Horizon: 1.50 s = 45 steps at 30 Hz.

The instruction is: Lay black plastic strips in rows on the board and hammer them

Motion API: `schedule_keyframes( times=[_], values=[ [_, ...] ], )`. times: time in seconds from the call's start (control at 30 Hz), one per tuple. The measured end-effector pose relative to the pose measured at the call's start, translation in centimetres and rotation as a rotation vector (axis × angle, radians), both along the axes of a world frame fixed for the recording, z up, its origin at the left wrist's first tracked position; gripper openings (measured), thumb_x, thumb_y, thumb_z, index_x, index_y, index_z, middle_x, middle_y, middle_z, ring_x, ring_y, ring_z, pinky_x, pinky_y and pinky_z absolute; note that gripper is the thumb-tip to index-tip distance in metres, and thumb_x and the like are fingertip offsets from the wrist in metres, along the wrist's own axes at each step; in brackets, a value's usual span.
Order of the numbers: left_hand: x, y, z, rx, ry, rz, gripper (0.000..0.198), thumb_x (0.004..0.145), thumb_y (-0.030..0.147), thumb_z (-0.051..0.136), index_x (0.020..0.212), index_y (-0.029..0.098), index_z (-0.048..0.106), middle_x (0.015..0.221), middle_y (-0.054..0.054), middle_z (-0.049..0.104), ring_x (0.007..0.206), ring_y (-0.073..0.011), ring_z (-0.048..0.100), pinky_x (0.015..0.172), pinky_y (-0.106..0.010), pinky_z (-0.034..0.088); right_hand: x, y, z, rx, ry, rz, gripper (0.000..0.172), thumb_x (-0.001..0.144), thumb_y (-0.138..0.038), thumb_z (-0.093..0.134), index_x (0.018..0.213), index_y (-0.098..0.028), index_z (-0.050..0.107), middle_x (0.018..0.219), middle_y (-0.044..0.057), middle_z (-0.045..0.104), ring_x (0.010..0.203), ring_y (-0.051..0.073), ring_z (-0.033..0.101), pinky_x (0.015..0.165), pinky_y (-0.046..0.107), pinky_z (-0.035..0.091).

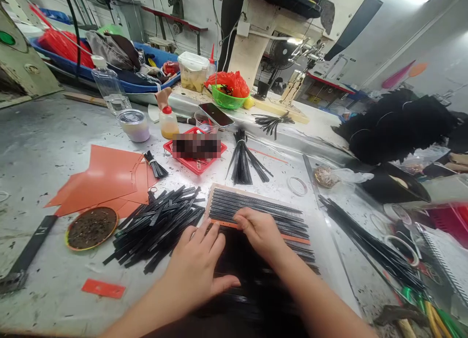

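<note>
Black strips (pixel 256 204) lie side by side on a tan board (pixel 215 188) in front of me, with an orange strip (pixel 298 239) running across among them. My left hand (pixel 203 257) lies with spread fingers at the board's left edge, its fingertips on the orange strip's left end. My right hand (pixel 258 228) is closed in a pinch on the orange strip, to the right of my left hand. A loose pile of black strips (pixel 164 226) is just left of my left hand. Dark material lies below both hands.
Orange sheets (pixel 109 174), a round dish of dark bits (pixel 93 227) and a small red piece (pixel 103 288) lie left. A red tray (pixel 198 167), phone (pixel 215 114) and tied strip bundle (pixel 241 162) stand behind. Long black strips (pixel 369 240) lie right, under a sewing machine (pixel 252 35).
</note>
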<state>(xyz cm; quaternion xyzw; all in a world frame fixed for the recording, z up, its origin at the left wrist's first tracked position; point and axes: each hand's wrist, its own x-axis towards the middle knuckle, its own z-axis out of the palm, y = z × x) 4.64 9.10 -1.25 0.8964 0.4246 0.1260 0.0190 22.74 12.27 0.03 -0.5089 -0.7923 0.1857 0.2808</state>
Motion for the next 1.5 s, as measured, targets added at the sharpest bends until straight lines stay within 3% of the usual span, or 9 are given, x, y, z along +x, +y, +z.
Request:
schedule_keyframes(
  times=[0.1, 0.23, 0.3, 0.47, 0.63, 0.9, 1.03, 1.2, 1.5],
  values=[
    [-0.1, 0.1, 0.0, 0.02, 0.002, -0.013, 0.062, 0.073, 0.071, 0.041, 0.098, 0.017, 0.06, 0.116, -0.01, 0.058, 0.111, -0.0295, 0.047, 0.085, -0.039, 0.03, 1.4, -1.6, -0.4, 0.148, -0.165, -0.106, 0.025, 0.09, -0.023, 0.039, 0.094, -0.018, 0.063, 0.076, 0.005, 0.068, 0.066, 0.015, 0.06, 0.061, 0.025, 0.044],
    [-0.1, 0.2, 0.0, 0.037, -0.015, -0.011, 0.063, 0.072, 0.072, 0.041, 0.097, 0.017, 0.061, 0.115, -0.01, 0.059, 0.111, -0.0294, 0.048, 0.085, -0.039, 0.03, 2.0, -3.2, -1.3, 0.237, -0.342, -0.109, 0.023, 0.086, -0.012, 0.041, 0.091, -0.016, 0.064, 0.073, 0.006, 0.066, 0.067, 0.019, 0.058, 0.062, 0.029, 0.04],
    [-0.1, 0.2, -0.1, 0.047, -0.032, -0.009, 0.063, 0.073, 0.072, 0.04, 0.097, 0.017, 0.061, 0.114, -0.01, 0.06, 0.109, -0.0284, 0.049, 0.086, -0.038, 0.029, 2.0, -3.2, -1.5, 0.183, -0.296, -0.132, 0.02, 0.084, -0.009, 0.044, 0.086, -0.017, 0.063, 0.073, 0.005, 0.065, 0.069, 0.019, 0.057, 0.064, 0.031, 0.04],
    [-0.1, 0.3, -0.3, 0.077, -0.063, 0.014, 0.062, 0.078, 0.069, 0.034, 0.102, 0.018, 0.059, 0.117, -0.009, 0.058, 0.111, -0.0265, 0.048, 0.088, -0.037, 0.028, 2.6, -1.6, -0.4, -0.126, -0.139, -0.145, 0.02, 0.078, -0.004, 0.047, 0.081, -0.02, 0.059, 0.078, 0.001, 0.064, 0.073, 0.016, 0.056, 0.067, 0.028, 0.041],
    [0.2, 1.2, 0.1, 0.066, -0.022, 0.034, 0.06, 0.077, 0.067, 0.04, 0.103, 0.017, 0.059, 0.112, -0.009, 0.061, 0.105, -0.0266, 0.052, 0.085, -0.038, 0.031, 2.7, -0.4, 0.4, -0.255, -0.232, -0.075, 0.021, 0.07, -0.001, 0.055, 0.08, -0.019, 0.056, 0.078, 0.002, 0.061, 0.076, 0.018, 0.053, 0.07, 0.031, 0.039],
    [0.3, 2.4, -0.3, 0.068, 0.031, 0.021, 0.061, 0.077, 0.068, 0.039, 0.106, 0.018, 0.058, 0.122, -0.012, 0.055, 0.112, -0.0279, 0.048, 0.089, -0.04, 0.032, 2.9, 0.8, 0.4, -0.34, -0.136, -0.078, 0.02, 0.071, 0.0, 0.049, 0.074, -0.02, 0.053, 0.075, 0.0, 0.058, 0.075, 0.015, 0.052, 0.068, 0.027, 0.039],
    [1.0, 4.3, -0.5, 0.008, 0.085, 0.055, 0.063, 0.077, 0.068, 0.04, 0.113, 0.018, 0.055, 0.13, -0.014, 0.046, 0.12, -0.0295, 0.04, 0.093, -0.044, 0.031, 3.3, 3.2, 0.8, -0.298, -0.099, -0.103, 0.017, 0.075, -0.005, 0.046, 0.079, -0.019, 0.054, 0.082, 0.002, 0.061, 0.077, 0.016, 0.055, 0.069, 0.027, 0.041],
    [2.2, 6.5, 0.0, -0.069, 0.126, 0.115, 0.066, 0.078, 0.066, 0.04, 0.12, 0.018, 0.05, 0.135, -0.012, 0.04, 0.124, -0.0309, 0.034, 0.096, -0.047, 0.03, 3.9, 6.1, -0.2, -0.218, -0.071, -0.119, 0.016, 0.077, -0.009, 0.044, 0.081, -0.019, 0.056, 0.08, 0.003, 0.062, 0.077, 0.016, 0.057, 0.07, 0.028, 0.042],
    [2.3, 6.3, -0.1, -0.086, 0.046, 0.136, 0.068, 0.077, 0.068, 0.038, 0.121, 0.017, 0.05, 0.132, -0.014, 0.044, 0.122, -0.0309, 0.036, 0.095, -0.047, 0.033, 4.5, 6.6, -1.4, -0.282, -0.006, -0.117, 0.012, 0.075, -0.012, 0.045, 0.078, -0.019, 0.055, 0.071, 0.001, 0.06, 0.067, 0.015, 0.055, 0.063, 0.027, 0.042]
  ],
)
